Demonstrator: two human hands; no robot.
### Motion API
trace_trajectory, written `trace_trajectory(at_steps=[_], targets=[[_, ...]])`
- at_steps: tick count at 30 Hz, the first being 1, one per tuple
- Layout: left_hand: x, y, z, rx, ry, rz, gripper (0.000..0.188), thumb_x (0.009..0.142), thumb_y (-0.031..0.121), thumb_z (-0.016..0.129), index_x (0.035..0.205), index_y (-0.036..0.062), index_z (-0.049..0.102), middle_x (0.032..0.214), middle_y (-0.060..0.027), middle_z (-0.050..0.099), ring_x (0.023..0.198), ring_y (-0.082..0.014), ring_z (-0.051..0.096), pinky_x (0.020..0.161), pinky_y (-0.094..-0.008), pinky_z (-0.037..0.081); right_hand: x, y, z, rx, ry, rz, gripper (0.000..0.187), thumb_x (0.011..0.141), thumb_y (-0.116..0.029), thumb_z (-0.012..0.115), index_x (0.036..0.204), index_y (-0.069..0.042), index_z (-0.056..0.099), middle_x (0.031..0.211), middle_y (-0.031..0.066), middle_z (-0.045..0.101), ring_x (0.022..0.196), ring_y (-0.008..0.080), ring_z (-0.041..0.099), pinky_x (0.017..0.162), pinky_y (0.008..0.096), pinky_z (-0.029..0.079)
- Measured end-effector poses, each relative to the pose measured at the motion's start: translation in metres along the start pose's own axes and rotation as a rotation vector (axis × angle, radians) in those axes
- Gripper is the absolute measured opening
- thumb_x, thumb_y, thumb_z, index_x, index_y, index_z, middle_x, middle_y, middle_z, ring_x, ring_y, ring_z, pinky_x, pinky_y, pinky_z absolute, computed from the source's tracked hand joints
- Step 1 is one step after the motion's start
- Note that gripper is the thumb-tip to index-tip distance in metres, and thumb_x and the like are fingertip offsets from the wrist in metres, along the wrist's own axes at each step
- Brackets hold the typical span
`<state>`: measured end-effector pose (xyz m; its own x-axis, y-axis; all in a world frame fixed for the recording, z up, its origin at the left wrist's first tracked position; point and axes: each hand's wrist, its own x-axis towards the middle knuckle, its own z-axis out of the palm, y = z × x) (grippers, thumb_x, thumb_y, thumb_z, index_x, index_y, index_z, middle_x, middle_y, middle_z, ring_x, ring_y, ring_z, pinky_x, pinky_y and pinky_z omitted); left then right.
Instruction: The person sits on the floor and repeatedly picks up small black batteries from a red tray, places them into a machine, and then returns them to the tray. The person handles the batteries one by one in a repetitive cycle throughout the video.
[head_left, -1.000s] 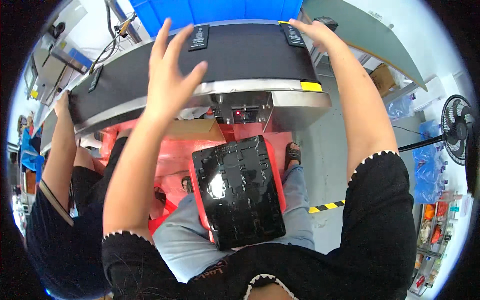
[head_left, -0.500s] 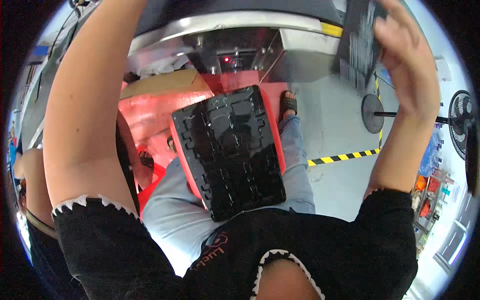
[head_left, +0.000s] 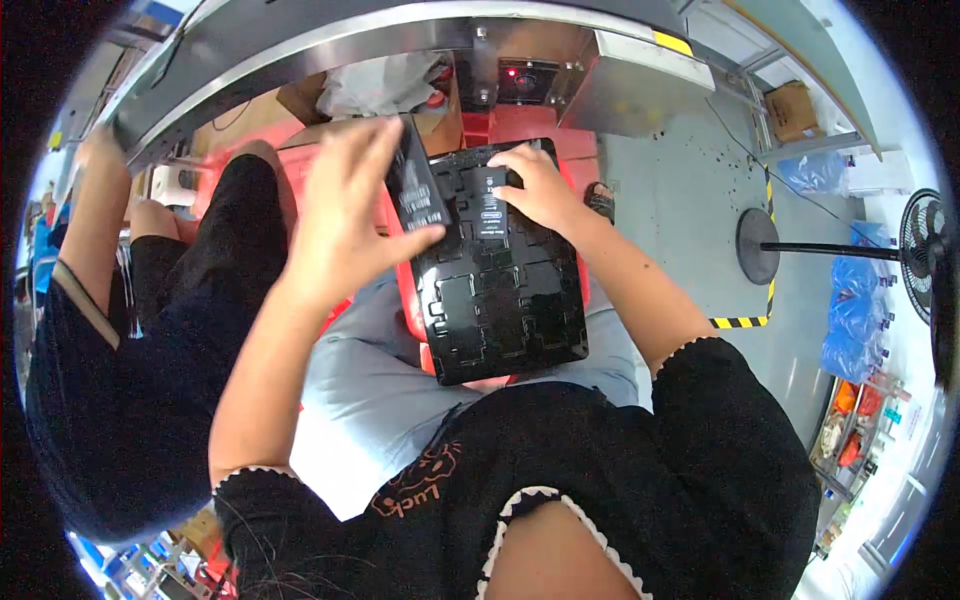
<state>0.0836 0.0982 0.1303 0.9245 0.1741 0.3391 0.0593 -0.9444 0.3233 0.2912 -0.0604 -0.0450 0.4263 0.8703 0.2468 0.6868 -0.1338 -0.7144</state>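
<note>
Black flat boxes are what both hands have. The left hand (head_left: 345, 225) has its grip closed on one flat black box (head_left: 418, 192), thumb on the front face and fingers behind it. This box stands tilted on its long edge, with its long side running up and down in the picture. It sits at the left rim of the black plastic tray (head_left: 510, 300), touching or nearly touching it; I cannot tell which. The empty slots of the tray lie to the right of this box and a little nearer the body. The right hand (head_left: 540, 190) is bent over a second small black box (head_left: 490, 200), which lies flat in a slot near the far end of the tray. Its fingers press down on the box from the right side, so this grip is closed on it too. The two boxes are just beside each other. The tray rests on the person's lap, over a red crate (head_left: 410, 300). Another person in black clothes (head_left: 150, 360) sits close on the left. A grey floor and a black fan stand (head_left: 765, 245) are well off to the right.
</note>
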Motion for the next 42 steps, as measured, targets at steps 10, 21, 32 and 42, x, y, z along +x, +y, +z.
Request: trace_trajectory(at_steps=[10, 21, 32, 42], targets=[[-0.047, -0.019, 0.102, 0.104, -0.258, -0.154, 0.088, 0.061, 0.035, 0.083, 0.136, 0.0071, 0.047, 0.138, -0.0175, 0.043, 0.133, -0.0337, 0.036, 0.113, -0.0582, 0.021, 0.023, 0.004, -0.015, 0.352, -0.194, 0.318, 0.026, 0.071, 0.000, 0.074, 0.096, -0.007, 0.073, 0.083, 0.0031, 0.066, 0.076, 0.0144, 0.060, 0.074, 0.0291, 0.049], [-0.064, -0.036, 0.128, -0.020, -0.252, -0.213, 0.081, 0.068, 0.038, 0.078, 0.139, 0.0174, 0.047, 0.152, -0.0084, 0.032, 0.144, -0.0301, 0.022, 0.115, -0.0588, 0.015, -0.014, -0.031, 0.014, -0.129, 0.086, -0.135, 0.018, 0.075, -0.010, 0.071, 0.092, -0.007, 0.069, 0.104, 0.0076, 0.066, 0.099, 0.0297, 0.057, 0.090, 0.0392, 0.045], [-0.079, -0.026, 0.151, 0.098, -0.178, -0.177, 0.061, 0.084, 0.037, 0.064, 0.136, 0.0087, 0.049, 0.152, -0.0105, 0.034, 0.143, -0.0282, 0.026, 0.112, -0.0576, 0.020, 0.080, -0.147, -0.156, -0.113, 0.448, -0.356, 0.027, 0.077, -0.009, 0.072, 0.103, -0.003, 0.066, 0.102, 0.0130, 0.066, 0.098, 0.0279, 0.062, 0.089, 0.0367, 0.048], [0.031, -0.033, -0.002, 0.028, 0.126, 0.085, 0.071, 0.076, 0.016, 0.075, 0.141, 0.0155, 0.047, 0.155, -0.0160, 0.026, 0.141, -0.0371, 0.028, 0.114, -0.0533, 0.021, 0.306, -0.068, -0.241, -0.378, -0.679, 0.241, 0.080, 0.065, -0.027, 0.082, 0.133, -0.004, 0.049, 0.128, 0.0196, 0.056, 0.118, 0.0341, 0.052, 0.100, 0.0404, 0.042]])
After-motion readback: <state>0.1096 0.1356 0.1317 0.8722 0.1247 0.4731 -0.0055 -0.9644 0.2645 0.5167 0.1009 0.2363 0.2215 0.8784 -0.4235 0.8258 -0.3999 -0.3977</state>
